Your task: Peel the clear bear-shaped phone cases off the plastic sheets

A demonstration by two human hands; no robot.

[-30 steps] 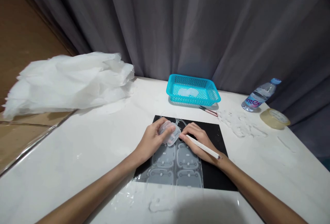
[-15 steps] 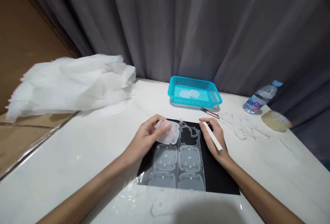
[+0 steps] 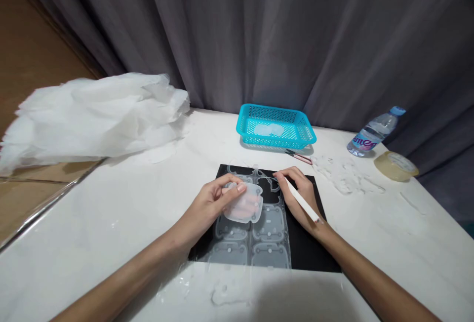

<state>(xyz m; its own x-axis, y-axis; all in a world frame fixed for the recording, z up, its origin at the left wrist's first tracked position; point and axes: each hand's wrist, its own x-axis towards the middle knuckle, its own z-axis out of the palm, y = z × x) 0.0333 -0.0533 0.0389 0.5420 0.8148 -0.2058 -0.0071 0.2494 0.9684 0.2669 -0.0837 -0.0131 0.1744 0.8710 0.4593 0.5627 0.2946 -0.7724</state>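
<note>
Between the thumb and fingers of my left hand (image 3: 215, 201) is a translucent plastic piece (image 3: 246, 203) with rounded, notched edges. It is raised over a clear sheet (image 3: 268, 222) of similar rounded shapes, and the fingers behind it show through. The sheet lies on a black mat (image 3: 309, 243), with a cut-out gap and loose strips near its far end. My right hand (image 3: 299, 196) grips a slim white pen-like tool (image 3: 304, 202), its rear end pointing back toward the wrist. The tool's tip is too small to make out by the mat's far right part.
A blue basket (image 3: 277, 140) holding translucent pieces stands at the back, with pink-handled scissors (image 3: 299, 157) before it. On the right are plastic scraps (image 3: 342, 176), a water bottle (image 3: 374, 133) and a tape roll (image 3: 395, 166). White sheets (image 3: 92, 114) are heaped at left.
My left hand has brought the plastic piece down and slightly right, away from the sheet's far left corner. My right hand has shifted slightly left with the white tool. The view has tilted a little.
</note>
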